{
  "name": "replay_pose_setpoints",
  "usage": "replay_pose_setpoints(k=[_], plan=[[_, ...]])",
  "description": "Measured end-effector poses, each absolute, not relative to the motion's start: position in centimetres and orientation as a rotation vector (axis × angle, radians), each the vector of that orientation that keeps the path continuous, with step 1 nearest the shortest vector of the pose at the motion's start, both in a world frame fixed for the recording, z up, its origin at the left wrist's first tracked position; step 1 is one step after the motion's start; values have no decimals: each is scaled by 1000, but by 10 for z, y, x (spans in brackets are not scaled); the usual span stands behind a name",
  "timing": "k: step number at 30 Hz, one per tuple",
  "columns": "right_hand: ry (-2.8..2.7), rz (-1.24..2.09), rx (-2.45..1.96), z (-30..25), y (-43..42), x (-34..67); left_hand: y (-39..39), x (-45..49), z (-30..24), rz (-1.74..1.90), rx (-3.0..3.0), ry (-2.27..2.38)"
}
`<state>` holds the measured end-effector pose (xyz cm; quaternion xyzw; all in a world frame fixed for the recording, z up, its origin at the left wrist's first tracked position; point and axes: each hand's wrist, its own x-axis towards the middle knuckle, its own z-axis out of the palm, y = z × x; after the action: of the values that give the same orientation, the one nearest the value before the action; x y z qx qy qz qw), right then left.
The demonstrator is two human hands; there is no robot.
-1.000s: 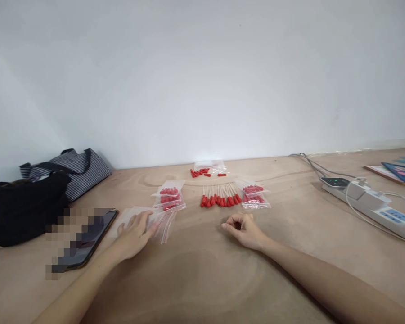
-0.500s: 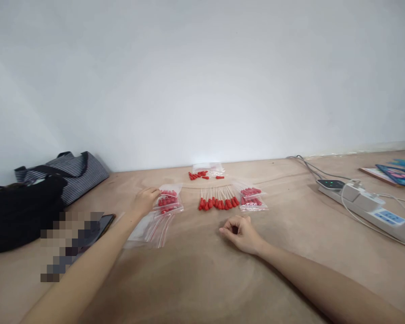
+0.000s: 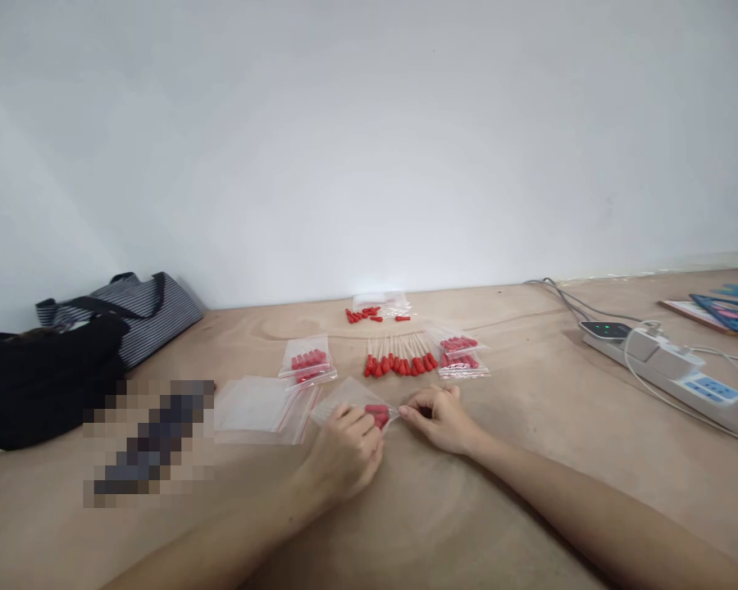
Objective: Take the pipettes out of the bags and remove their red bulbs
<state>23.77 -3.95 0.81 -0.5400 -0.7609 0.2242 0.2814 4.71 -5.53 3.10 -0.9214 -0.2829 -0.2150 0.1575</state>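
Observation:
My left hand (image 3: 350, 447) grips a small clear zip bag (image 3: 329, 401) with red elongated pieces (image 3: 378, 414) inside, partly hidden by the fingers. The bag's right corner meets the pinched fingertips of my right hand (image 3: 438, 419). Just beyond both hands, several red-tipped pale sticks (image 3: 399, 362) are fanned out in a row, red ends toward me. Filled zip bags (image 3: 307, 360) lie left of the row, and more filled bags (image 3: 461, 356) lie to its right. Flat zip bags (image 3: 258, 410) are spread beside my left forearm.
Loose red pieces (image 3: 362, 314) lie by a clear bag (image 3: 378, 300) near the wall. A white power strip (image 3: 682, 369) with cables stands at right, past it a blue-framed item (image 3: 729, 315). Black (image 3: 49, 385) and striped bags (image 3: 160, 315) sit at left, near a pixelated dark object (image 3: 160, 438).
My left hand has come right and toward me from the left pile, bringing a filled zip bag to my right hand. My right hand has stayed nearly in place.

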Motion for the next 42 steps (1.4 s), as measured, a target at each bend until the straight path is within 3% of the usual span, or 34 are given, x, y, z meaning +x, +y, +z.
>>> replay_pose_setpoints(k=[4, 10, 15, 22, 30, 35, 42], plan=[[-2004, 640, -1534, 8, -34, 239, -59, 60, 18, -759, -2770, -902], [-1977, 632, -1559, 10, -31, 237, -41, 41, 34, -681, -3167, -782], [-1966, 642, -1637, 17, -45, 234, -28, 26, 33, -499, -3114, -1083], [-1994, 643, -1596, 13, -48, 225, -40, 40, 25, -525, -2917, -1340], [-2078, 615, -1549, 12, -40, 232, 4, 54, 38, -438, -3010, -758], [-2165, 574, -1437, 8, -40, 242, 18, 61, 30, -605, -3028, -582], [-2222, 35, -972, 0, -36, 255, 18, 59, 23, -652, -2960, -454]])
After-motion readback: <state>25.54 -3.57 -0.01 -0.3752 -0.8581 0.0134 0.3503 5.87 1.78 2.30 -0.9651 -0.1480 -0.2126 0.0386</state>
